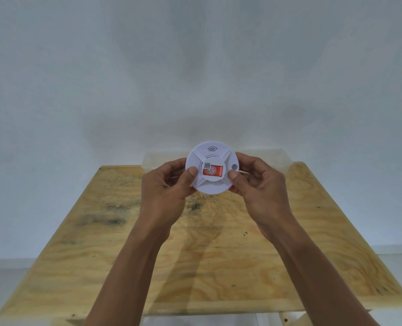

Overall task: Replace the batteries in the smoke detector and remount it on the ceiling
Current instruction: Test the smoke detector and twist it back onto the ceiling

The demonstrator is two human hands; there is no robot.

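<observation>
A round white smoke detector (213,184) with an orange sticker and a small QR label in its middle is held up above the far part of the wooden table (207,255), its front face towards me. My left hand (166,187) grips its left edge, thumb on the face. On the opposite side, my right hand (259,184) grips the right edge, its thumb just below a small round button. No batteries are in sight.
A clear plastic box (275,161) stands at the table's far edge behind the detector, against a plain white wall (195,67). The plywood tabletop carries dark stains. Pale floor shows on both sides of the table.
</observation>
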